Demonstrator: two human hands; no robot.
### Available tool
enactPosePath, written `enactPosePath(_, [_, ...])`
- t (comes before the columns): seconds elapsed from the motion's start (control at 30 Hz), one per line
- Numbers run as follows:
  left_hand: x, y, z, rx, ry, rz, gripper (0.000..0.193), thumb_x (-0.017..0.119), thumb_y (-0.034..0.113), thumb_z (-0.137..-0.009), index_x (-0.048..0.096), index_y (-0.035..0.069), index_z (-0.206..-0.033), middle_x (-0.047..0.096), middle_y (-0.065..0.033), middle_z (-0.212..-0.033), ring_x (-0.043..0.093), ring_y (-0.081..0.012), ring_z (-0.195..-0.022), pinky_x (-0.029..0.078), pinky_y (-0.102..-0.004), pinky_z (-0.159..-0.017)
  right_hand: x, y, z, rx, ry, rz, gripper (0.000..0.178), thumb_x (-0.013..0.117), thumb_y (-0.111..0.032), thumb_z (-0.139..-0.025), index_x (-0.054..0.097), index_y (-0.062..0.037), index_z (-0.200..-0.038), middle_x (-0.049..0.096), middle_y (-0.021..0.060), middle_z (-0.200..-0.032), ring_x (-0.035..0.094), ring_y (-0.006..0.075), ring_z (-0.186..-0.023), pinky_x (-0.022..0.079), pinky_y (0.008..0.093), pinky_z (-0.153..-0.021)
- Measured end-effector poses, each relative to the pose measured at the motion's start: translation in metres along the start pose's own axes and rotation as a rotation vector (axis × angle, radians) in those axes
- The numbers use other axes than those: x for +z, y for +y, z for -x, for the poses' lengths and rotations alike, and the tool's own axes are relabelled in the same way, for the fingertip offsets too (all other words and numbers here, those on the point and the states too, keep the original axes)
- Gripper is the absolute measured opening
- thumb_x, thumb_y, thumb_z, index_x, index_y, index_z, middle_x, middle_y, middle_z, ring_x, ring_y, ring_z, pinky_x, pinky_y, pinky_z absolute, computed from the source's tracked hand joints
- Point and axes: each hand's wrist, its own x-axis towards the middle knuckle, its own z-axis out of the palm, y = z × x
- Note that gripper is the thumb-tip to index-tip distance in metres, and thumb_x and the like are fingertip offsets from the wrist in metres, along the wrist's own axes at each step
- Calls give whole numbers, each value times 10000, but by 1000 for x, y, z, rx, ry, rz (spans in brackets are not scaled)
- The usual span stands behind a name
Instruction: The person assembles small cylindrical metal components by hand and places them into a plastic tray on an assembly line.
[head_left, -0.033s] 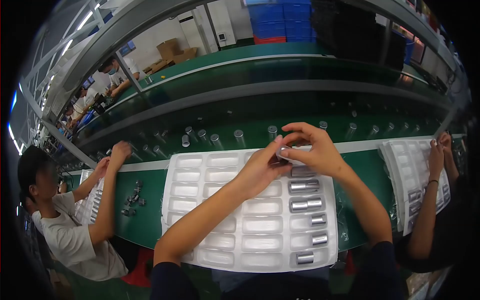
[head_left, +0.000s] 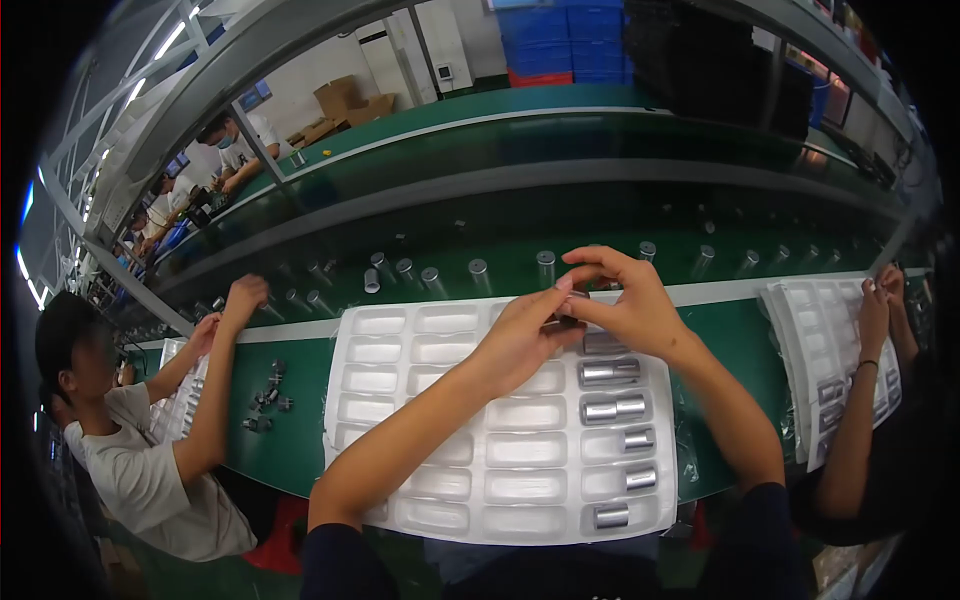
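Both my hands meet above the upper right part of a white moulded tray (head_left: 525, 483). My left hand (head_left: 525, 335) and my right hand (head_left: 635, 305) are closed with their fingertips together on a small metal cylinder (head_left: 571, 319). Fingers cover most of that piece; only a dark bit shows. In the tray's right column lie silver metal cylinders (head_left: 612, 409), some of them filling a pocket's length and shorter ones at the right of their pockets. The pockets in view in the middle and left columns hold nothing. My left forearm hides some pockets.
Upright silver cylinders (head_left: 479, 272) stand in a row on the green surface beyond the tray. Small dark parts (head_left: 268, 396) lie left of it. A co-worker (head_left: 140, 440) sits at the left; another person's hands (head_left: 880, 290) work over stacked trays (head_left: 815, 340) at the right.
The piece between my fingertips has turned, and less of its shiny side shows. My fingers have shifted slightly. At the left, the co-worker's raised hand has moved a little to the right.
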Motion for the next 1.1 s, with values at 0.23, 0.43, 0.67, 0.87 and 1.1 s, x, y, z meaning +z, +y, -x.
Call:
enactPosePath(0.23, [-7,13,-2,65,20,142,447,479,416,-1009,539,17,-1202,599,-136,-1124,592,-205,-998,492,-322,-928,14,9,4,-256,179,353,475,805,-173,-722,643,-34,-1147,621,116,-1144,629,212,-1019,499,309,-864])
enactPosePath(0.43, [4,2,2,149,-26,40,511,421,474,-1011,525,39,-1259,568,-118,-1156,577,-231,-1055,456,-358,-1017,32,18,4,-33,107,243,307,769,-130,-753,701,12,-1016,598,114,-1127,621,223,-994,502,315,-848])
enactPosePath(0.67, [10,5,6,98,42,326,481,428,498,-1003,541,84,-1220,573,-91,-1069,566,-205,-1049,468,-348,-952,34,21,5,-250,166,329,308,746,-108,-801,670,16,-1072,651,118,-1103,627,191,-993,498,307,-858])
enactPosePath(0.87, [10,-3,6,137,76,207,392,472,404,-1015,546,70,-1206,600,-74,-1116,566,-203,-1073,484,-373,-942,29,40,5,135,288,-472,273,641,-112,-922,620,19,-1161,674,103,-1074,637,150,-943,508,294,-877])
enactPosePath(1.1, [4,-13,10,505,116,-234,383,600,155,-966,516,-14,-1299,597,-76,-1106,582,-144,-1066,552,-281,-867,17,19,1,308,293,-971,379,557,-196,-976,504,-34,-1314,587,80,-1066,606,190,-1026,522,303,-881])
